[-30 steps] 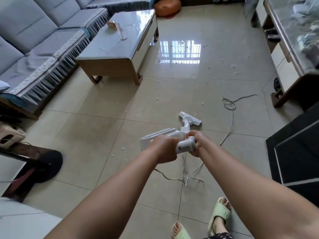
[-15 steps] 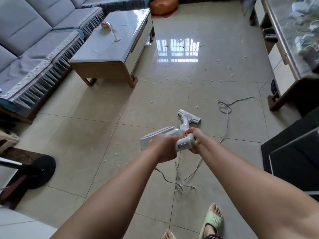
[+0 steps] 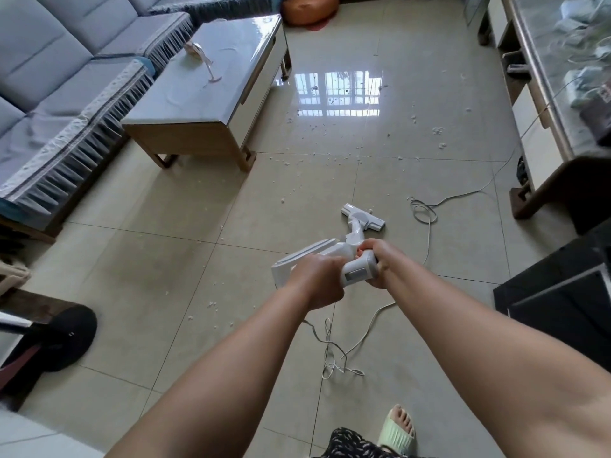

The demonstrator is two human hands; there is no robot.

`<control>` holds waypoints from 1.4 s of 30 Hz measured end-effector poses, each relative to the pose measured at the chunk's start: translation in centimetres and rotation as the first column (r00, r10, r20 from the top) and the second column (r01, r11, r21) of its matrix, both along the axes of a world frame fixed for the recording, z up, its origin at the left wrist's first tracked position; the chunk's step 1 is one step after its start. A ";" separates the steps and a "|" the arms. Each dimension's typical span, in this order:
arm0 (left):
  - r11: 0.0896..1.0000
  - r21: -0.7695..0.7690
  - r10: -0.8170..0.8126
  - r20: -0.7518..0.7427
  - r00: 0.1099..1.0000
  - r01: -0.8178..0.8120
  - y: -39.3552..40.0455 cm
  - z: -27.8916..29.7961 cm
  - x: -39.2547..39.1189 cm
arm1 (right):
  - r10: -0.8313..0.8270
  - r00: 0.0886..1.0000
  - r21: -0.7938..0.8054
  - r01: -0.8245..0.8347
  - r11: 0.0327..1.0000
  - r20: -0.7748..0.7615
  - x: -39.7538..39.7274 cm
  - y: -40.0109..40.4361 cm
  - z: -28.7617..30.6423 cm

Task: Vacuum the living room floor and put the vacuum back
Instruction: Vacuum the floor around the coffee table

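I hold a white corded stick vacuum (image 3: 325,251) out in front of me with both hands. My left hand (image 3: 317,280) grips its body from the left. My right hand (image 3: 377,262) grips the handle end from the right. The vacuum's floor head (image 3: 363,217) rests on the beige tile floor (image 3: 165,259) ahead of my hands. White crumbs (image 3: 330,157) lie scattered over the tiles, mostly beyond the head and some to the left. The vacuum's white cord (image 3: 426,226) trails right in loops and tangles on the floor near my feet.
A grey sofa (image 3: 49,94) lines the left side, with a coffee table (image 3: 211,94) beside it. A TV cabinet (image 3: 545,110) runs along the right, a black box (image 3: 562,292) nearer me. A black fan base (image 3: 56,338) sits at lower left. An orange cushion (image 3: 309,8) lies far back.
The floor head has slid a little forward toward the scattered crumbs, and my view has shifted slightly. Both hands keep the same grip on the vacuum.
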State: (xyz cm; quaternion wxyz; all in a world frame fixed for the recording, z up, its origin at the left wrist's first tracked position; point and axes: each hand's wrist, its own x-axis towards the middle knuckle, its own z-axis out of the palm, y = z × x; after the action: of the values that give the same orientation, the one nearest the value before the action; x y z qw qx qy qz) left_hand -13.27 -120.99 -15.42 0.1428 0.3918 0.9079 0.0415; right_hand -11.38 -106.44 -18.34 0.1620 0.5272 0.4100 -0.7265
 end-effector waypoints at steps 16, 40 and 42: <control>0.999 0.017 0.029 0.006 1.000 -0.029 6.4 -1.2 -1.4 | -0.012 1.000 -0.008 0.012 1.000 -0.018 -2.1 6.5 -1.8; 0.994 0.034 -0.110 0.096 0.989 0.107 11.6 -3.5 -14.8 | -0.112 0.994 0.030 0.111 0.993 0.018 -12.6 11.5 -3.0; 0.989 0.009 -0.145 0.079 0.986 0.145 11.3 -3.2 -15.2 | -0.134 0.991 0.017 0.134 0.991 0.018 -12.6 11.0 -2.9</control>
State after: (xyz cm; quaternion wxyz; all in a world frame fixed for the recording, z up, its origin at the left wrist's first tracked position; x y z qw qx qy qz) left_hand -28.46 -109.68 -18.59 0.1809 0.4550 0.8706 0.0482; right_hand -24.00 -95.40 -21.25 0.1127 0.5617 0.3778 -0.7274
